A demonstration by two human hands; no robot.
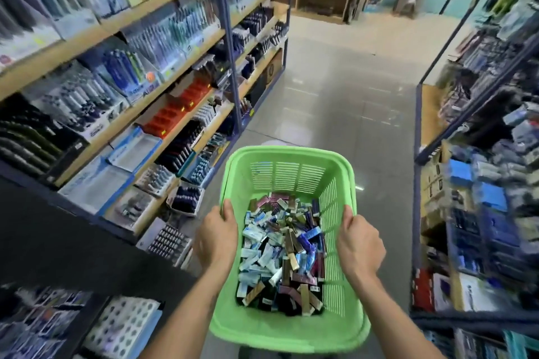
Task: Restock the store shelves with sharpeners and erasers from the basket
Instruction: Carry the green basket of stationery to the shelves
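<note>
While basket (287, 338) rode down aisle, nothing looked shelved yet. Left hand (217, 237) and right hand (360, 242) each curled round side rim, carrying it. Small boxes (281, 253) heaped inside, apparently full load. Shelves (163, 87) alongside, untouched; whole restocking remained.

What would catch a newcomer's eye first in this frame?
The bright green basket, low in the centre, stands out, held over the aisle floor by the left hand and right hand on its side rims. Inside lies a jumble of small packets. Stocked wooden shelves run along the left, with more goods on the right.
</note>
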